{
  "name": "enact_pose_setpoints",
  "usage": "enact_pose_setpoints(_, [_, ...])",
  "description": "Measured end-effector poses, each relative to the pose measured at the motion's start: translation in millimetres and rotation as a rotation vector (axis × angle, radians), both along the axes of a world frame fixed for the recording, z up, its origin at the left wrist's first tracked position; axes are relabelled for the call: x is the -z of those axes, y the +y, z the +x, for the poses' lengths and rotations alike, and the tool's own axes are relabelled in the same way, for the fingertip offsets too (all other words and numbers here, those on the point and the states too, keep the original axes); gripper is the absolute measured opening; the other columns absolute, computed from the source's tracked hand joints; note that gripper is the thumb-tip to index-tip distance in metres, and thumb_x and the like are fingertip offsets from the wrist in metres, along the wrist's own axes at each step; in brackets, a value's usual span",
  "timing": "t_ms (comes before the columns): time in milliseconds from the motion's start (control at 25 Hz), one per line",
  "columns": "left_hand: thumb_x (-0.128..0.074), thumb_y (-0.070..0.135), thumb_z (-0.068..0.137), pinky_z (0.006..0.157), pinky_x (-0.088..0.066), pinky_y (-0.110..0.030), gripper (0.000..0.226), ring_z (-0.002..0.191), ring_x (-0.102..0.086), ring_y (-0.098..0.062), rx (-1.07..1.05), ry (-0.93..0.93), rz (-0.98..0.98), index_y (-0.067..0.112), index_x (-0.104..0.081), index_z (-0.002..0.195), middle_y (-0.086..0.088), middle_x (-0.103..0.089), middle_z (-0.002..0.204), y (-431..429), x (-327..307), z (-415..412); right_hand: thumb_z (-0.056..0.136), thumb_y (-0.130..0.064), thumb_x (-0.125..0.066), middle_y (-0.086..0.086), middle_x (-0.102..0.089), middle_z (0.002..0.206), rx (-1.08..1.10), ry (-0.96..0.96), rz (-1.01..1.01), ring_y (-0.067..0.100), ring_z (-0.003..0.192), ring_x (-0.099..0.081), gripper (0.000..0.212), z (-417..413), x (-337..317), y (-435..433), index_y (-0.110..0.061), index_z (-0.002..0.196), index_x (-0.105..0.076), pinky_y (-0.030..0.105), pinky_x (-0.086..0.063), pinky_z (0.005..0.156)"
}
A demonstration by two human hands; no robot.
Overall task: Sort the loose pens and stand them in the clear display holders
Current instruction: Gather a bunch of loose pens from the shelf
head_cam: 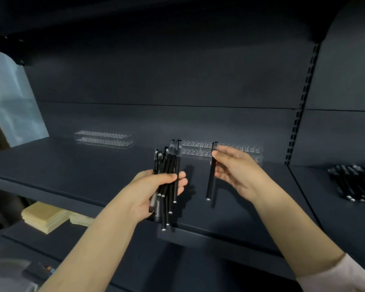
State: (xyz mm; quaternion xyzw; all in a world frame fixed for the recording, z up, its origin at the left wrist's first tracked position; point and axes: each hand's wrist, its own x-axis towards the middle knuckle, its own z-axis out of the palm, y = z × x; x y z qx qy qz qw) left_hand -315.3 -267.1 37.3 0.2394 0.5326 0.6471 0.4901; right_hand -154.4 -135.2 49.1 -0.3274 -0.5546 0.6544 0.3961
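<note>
Dark shelf (pixel 72 165), front edge running from the left side down toward lower right. Back panel closes off the rear. Slotted upright (pixel 299 114) marks the shelf's right end, and a second shelf bay sits beyond it.

Two clear holders stand along the back edge. The left holder (pixel 103 138) is toward the back-left and the right holder (pixel 198 147) toward the back-right, well apart, with open shelf surface between them and in front of both. A clear plastic sheet (pixel 13 102) leans at the far left end.

Left hand (pixel 154 190) is over the front half of the shelf, fingers and thumb curled round a bundle of pens (pixel 169 165). The bundle is roughly upright and fanned, caps up, its lower ends dropping past the front edge in view.

Right hand (pixel 238 171) is just right of the bundle and apart from it. It pinches a single pen (pixel 210 182) near its upper half between thumb and fingers. The pen is near upright, cap up, its lower end hanging over the shelf. The cap overlaps the right holder in view; cannot tell if they touch. The hand covers part of that holder.

Loose pens pile (pixel 354 182) lies flat on the neighbouring bay, past the upright and well apart from both hands. A stack of tan paper (pixel 44 216) sits on a lower level under the front edge at left. A pale sleeve (pixel 346 275) shows on the right forearm.
</note>
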Motion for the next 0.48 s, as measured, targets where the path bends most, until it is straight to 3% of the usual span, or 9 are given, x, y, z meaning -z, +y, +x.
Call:
enact_pose_setpoints(160, [-0.066,-0.001,0.088,0.059,-0.058,-0.022,0.021,0.087,-0.075,-0.020,-0.069,-0.010,0.028,-0.006,-0.068,0.108,-0.014,-0.076,0.098,13.9,0.5,-42.3,0.090,-0.014,-0.065,-0.008,-0.067,0.070,-0.049,-0.005,0.003,0.001,0.053,-0.057,0.017,-53.3,1.2,12.6,-0.020,0.107,-0.065,0.017,-0.052,0.056])
enact_pose_setpoints(320, [-0.064,0.001,0.089,0.058,-0.057,-0.021,0.019,0.085,-0.075,-0.019,-0.125,-0.009,0.061,-0.006,-0.067,0.107,-0.013,-0.076,0.096,16.6,7.6,-94.5,0.090,-0.012,-0.064,0.001,-0.068,0.082,-0.036,0.010,-0.006,0.007,0.060,-0.059,0.032,-108.7,6.0,23.1,-0.026,0.119,-0.059,0.019,-0.052,0.058])
enact_pose_setpoints(480, [-0.062,0.000,0.091,0.058,-0.057,-0.022,0.019,0.084,-0.075,-0.020,-0.139,-0.028,0.052,-0.007,-0.066,0.108,-0.014,-0.076,0.095,23.9,9.9,-154.5,0.094,-0.010,-0.058,0.004,-0.068,0.084,-0.036,-0.023,0.004,0.008,0.060,-0.060,0.033,-160.8,6.1,26.5,-0.027,0.122,-0.057,0.022,-0.052,0.059])
